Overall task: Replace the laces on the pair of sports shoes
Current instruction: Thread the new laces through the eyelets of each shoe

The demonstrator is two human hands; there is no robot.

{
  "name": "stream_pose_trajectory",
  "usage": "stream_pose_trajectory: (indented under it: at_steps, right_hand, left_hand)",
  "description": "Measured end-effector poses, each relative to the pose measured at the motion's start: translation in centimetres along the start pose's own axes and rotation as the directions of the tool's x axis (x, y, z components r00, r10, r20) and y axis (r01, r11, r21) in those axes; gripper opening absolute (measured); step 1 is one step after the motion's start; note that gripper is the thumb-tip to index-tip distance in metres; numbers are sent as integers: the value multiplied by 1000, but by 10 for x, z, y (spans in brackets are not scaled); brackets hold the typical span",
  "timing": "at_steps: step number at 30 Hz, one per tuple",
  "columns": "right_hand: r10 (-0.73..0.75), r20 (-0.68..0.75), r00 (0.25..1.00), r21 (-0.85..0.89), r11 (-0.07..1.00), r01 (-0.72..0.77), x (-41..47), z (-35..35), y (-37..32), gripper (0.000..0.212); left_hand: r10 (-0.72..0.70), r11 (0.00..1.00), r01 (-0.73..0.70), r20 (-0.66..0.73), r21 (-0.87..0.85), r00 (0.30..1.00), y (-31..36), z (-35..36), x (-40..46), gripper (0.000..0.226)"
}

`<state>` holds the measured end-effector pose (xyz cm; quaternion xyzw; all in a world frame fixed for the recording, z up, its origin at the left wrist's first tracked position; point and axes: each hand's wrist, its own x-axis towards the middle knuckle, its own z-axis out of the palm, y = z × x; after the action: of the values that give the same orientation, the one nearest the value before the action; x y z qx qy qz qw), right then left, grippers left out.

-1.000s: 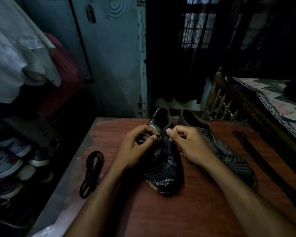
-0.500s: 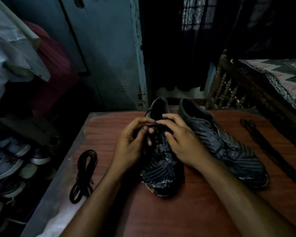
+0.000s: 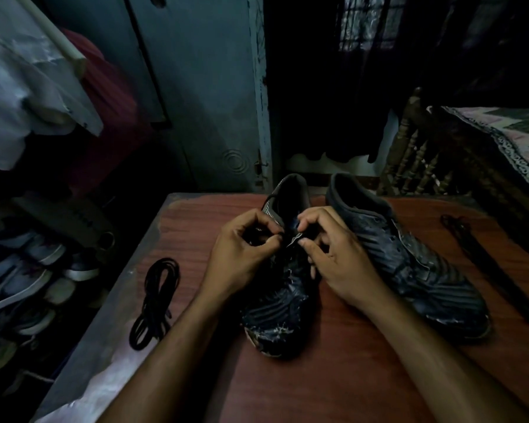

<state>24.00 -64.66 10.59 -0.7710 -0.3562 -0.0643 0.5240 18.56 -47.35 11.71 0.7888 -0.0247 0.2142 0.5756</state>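
your left hand [image 3: 245, 251] and right hand [image 3: 333, 254] both pinch at the lacing on top of the near dark shoe [image 3: 281, 306] at the middle of the wooden table [image 3: 333, 377], its mate [image 3: 409, 257] just right, a coiled black lace [image 3: 156, 297] lying well left.

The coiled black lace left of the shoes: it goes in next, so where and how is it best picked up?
Judging by its pose, pinch the coiled black lace at its narrow waist, where the strands bunch together between the upper and lower loops. Come from above with the left hand, the nearer one. It lies flat on the table, apart from the left shoe, so nothing blocks it.
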Motion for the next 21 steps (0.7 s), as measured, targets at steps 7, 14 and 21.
stream_pose_trajectory:
  at_steps: [7,14,21]
  right_hand:
    - [-13,42,999,1,1000,13,1,-3,0,14]
    - [-2,74,997,0,1000,2,1,-4,-1,16]
    - [-29,28,999,-12,1000,29,1,-1,1,16]
  left_hand:
    - [53,997,-57,68,57,996,0,0,-2,22]
    - [107,988,-120,130,98,986,-6,0,-1,18]
    - [90,985,-103,104,135,991,-6,2,-1,20]
